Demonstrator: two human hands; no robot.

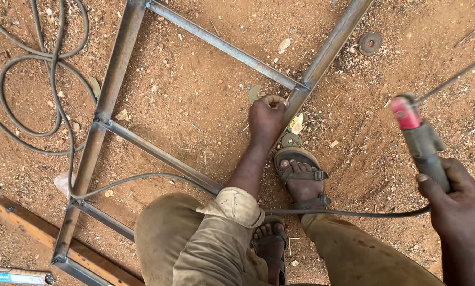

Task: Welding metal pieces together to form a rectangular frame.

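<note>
I judge the steel frame [211, 39] stiff and heavy; my left hand [266, 116] grips its right rail, my right hand [454, 204] clamps the electrode holder [420, 140].

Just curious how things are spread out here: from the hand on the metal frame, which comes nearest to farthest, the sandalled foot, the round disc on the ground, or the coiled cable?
From the left hand:
1. Sandalled foot, just below it.
2. Round disc, up to the right.
3. Coiled cable, far left.
</note>
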